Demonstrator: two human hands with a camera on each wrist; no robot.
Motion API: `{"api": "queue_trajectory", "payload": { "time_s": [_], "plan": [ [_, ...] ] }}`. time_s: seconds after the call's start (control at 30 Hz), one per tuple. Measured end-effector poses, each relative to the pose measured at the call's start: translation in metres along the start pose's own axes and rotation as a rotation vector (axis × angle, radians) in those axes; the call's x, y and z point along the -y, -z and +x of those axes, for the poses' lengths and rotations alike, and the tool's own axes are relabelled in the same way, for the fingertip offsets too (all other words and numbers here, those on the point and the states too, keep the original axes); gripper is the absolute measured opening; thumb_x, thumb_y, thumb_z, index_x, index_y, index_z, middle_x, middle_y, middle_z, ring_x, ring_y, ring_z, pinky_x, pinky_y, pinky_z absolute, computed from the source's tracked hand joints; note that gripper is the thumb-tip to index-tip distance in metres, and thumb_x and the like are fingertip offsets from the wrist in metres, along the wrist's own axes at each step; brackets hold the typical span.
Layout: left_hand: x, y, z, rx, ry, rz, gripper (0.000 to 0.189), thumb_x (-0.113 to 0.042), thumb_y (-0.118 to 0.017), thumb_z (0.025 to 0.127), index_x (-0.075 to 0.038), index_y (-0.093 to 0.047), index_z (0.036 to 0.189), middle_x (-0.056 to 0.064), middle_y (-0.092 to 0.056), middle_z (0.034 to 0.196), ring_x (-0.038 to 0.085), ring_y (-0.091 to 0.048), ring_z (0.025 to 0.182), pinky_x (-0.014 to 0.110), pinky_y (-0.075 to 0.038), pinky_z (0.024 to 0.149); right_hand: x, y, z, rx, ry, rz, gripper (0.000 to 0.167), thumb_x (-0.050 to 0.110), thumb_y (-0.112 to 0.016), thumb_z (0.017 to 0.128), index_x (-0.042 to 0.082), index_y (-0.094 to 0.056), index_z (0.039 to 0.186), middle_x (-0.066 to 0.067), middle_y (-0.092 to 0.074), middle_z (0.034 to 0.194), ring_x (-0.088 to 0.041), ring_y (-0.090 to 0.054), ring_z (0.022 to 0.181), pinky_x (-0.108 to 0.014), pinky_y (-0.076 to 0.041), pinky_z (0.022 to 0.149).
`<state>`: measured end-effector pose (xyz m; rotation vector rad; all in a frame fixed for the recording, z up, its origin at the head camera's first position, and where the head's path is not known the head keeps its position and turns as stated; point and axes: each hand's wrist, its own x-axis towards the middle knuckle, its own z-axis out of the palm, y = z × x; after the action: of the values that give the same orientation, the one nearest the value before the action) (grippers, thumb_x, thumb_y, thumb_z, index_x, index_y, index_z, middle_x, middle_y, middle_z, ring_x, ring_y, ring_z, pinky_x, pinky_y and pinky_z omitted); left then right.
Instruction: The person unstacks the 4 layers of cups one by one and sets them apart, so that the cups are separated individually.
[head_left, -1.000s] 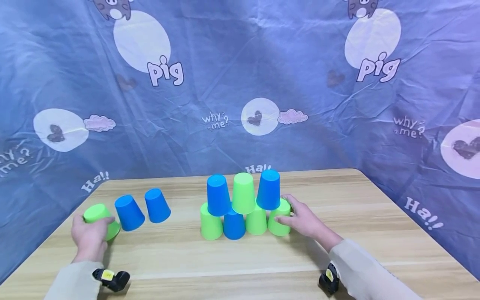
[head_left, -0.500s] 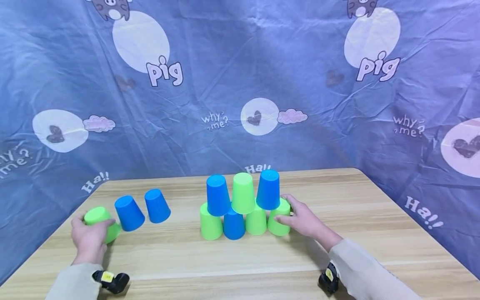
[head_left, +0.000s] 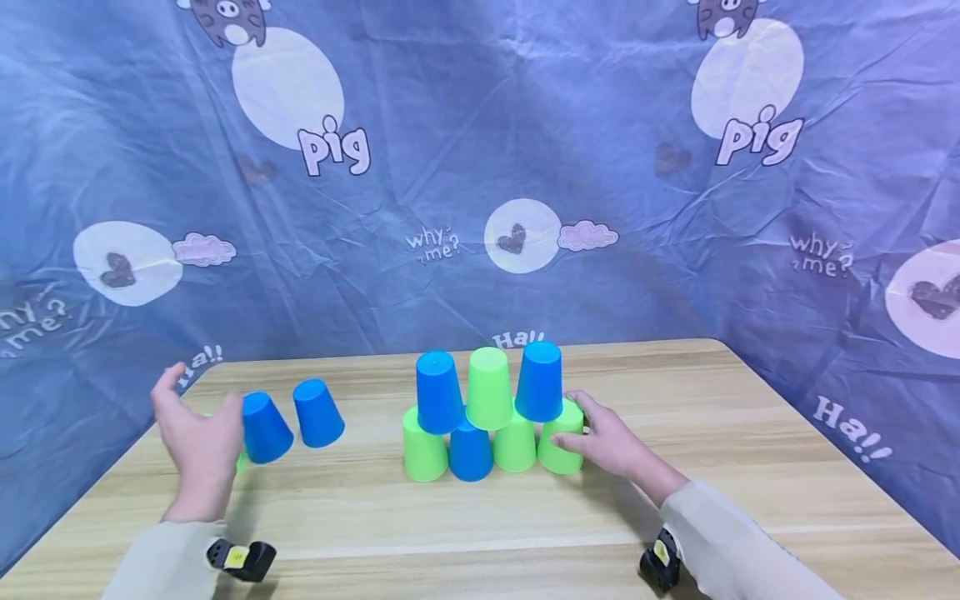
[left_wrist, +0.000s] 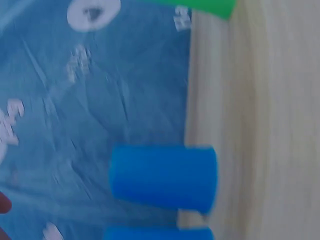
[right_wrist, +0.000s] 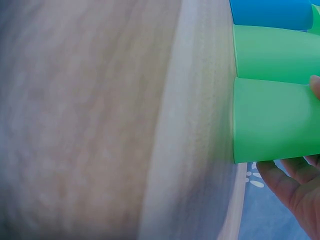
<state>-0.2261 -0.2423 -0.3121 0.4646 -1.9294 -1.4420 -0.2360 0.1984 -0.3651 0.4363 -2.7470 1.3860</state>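
Observation:
My left hand (head_left: 198,433) is raised with fingers apart and holds nothing; it hides most of a green cup (head_left: 242,463) behind it. Two upside-down blue cups, a nearer one (head_left: 268,429) and a farther one (head_left: 318,413), stand just right of that hand. In the middle is a two-level stack of upside-down cups. With thumb and fingers on either side, my right hand (head_left: 606,435) grips the green cup (right_wrist: 275,120) at the right end of its bottom row. Above that cup sits a blue cup (head_left: 539,383).
Also on the upper level are a green cup (head_left: 489,390) and a blue cup (head_left: 438,393). Below them stand two green cups, a left one (head_left: 424,450) and a middle one (head_left: 516,443), with a blue cup (head_left: 471,454) between. A printed blue cloth (head_left: 420,300) hangs behind the wooden table (head_left: 390,533).
My left hand has let go of the green cup at the far left and lifted up and slightly right, in front of it. The right hand and the stack stay in place.

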Motion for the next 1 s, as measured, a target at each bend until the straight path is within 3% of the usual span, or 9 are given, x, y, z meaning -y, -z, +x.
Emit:
{"api": "queue_trajectory", "payload": {
  "time_s": [0.2,0.47,0.7,1.0],
  "plan": [
    [-0.026,-0.017,-0.022,0.052,-0.178,-0.088,0.056,-0.01,-0.051,0.09,-0.014,-0.03,0.142,-0.001,-0.027,0.15,0.009,-0.016,0.14,0.033,-0.015,0.115,0.0,0.0,-0.001,-0.003,-0.014,0.001,0.058,0.021,-0.069,0.082,0.002,-0.042,0.129,-0.011,-0.059,0.112,-0.029,-0.056,0.106,-0.047,-0.047,0.09],
    [-0.047,-0.036,-0.05,0.185,-0.285,-0.227,0.058,0.002,-0.053,0.087,-0.005,-0.031,0.14,0.006,-0.031,0.147,0.014,-0.023,0.138,0.024,-0.017,0.114,-0.002,0.0,-0.002,-0.012,-0.002,-0.004,0.054,0.02,-0.069,0.081,0.002,-0.044,0.126,-0.01,-0.06,0.109,-0.029,-0.056,0.106,-0.047,-0.047,0.09],
    [-0.056,-0.05,-0.072,0.352,-0.293,-0.28,0.054,0.004,-0.053,0.088,0.0,-0.033,0.138,0.01,-0.034,0.145,0.02,-0.028,0.137,0.033,-0.024,0.113,-0.003,0.001,-0.004,-0.012,-0.007,0.001,0.056,0.02,-0.069,0.081,0.001,-0.043,0.127,-0.011,-0.06,0.111,-0.03,-0.055,0.107,-0.048,-0.046,0.091],
    [-0.048,-0.069,-0.087,0.53,-0.23,-0.252,0.053,-0.005,-0.057,0.09,-0.003,-0.038,0.138,0.012,-0.042,0.142,0.024,-0.038,0.132,0.035,-0.031,0.109,-0.001,-0.001,-0.002,-0.012,-0.001,0.011,0.057,0.021,-0.069,0.082,0.001,-0.042,0.128,-0.011,-0.059,0.112,-0.03,-0.055,0.108,-0.048,-0.046,0.091]
  ]
}}
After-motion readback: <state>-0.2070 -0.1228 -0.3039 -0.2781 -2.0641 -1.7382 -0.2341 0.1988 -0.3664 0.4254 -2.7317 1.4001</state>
